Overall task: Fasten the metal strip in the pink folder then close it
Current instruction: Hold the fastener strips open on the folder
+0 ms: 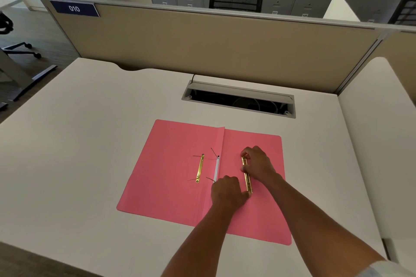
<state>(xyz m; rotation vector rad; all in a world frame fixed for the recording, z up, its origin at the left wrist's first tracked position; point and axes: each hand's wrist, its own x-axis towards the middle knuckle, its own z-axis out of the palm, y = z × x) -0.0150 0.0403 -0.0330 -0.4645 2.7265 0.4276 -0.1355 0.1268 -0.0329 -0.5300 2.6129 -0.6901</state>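
The pink folder lies open flat on the white desk. A gold metal strip lies on its right half, and both hands hold it. My right hand pinches the far end and middle of that strip. My left hand grips its near end. A second gold strip lies loose on the left half. By the spine sits a white fastener bar with thin prongs sticking up.
An open cable tray is set into the desk behind the folder. A beige partition stands at the back edge of the desk. A second desk adjoins at the right.
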